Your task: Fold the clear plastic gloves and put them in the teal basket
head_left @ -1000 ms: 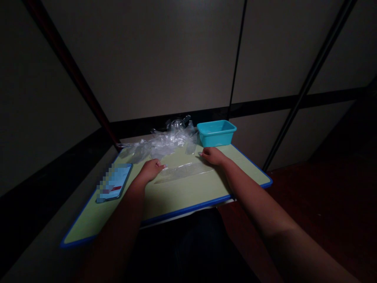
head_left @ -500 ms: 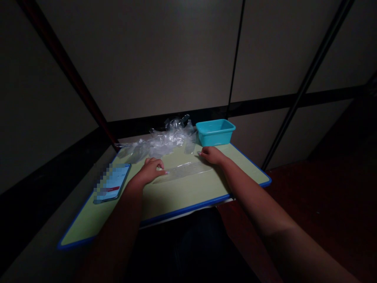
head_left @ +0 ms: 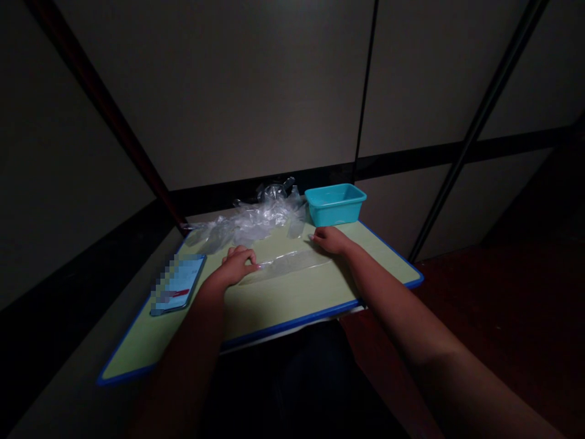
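A clear plastic bag (head_left: pixel 292 263) lies flat and stretched sideways on the yellow-green table (head_left: pixel 283 305). At its left end, my left hand (head_left: pixel 239 265) pinches the bag's edge between thumb and finger. My right hand (head_left: pixel 328 239) is above the bag's right end, its fingers drawn together; whatever is between them is too small to make out. Behind both hands spreads a heap of crumpled clear plastic bags (head_left: pixel 260 221).
A turquoise plastic basin (head_left: pixel 336 205) stands at the table's back right. A phone (head_left: pixel 180 285) with a lit screen, partly pixelated, lies left of my left hand. Dark-banded panels (head_left: pixel 256 91) rise behind the table, which has a blue edge.
The whole view has shifted very slightly. Both hands and the flat bag otherwise stay where they were.
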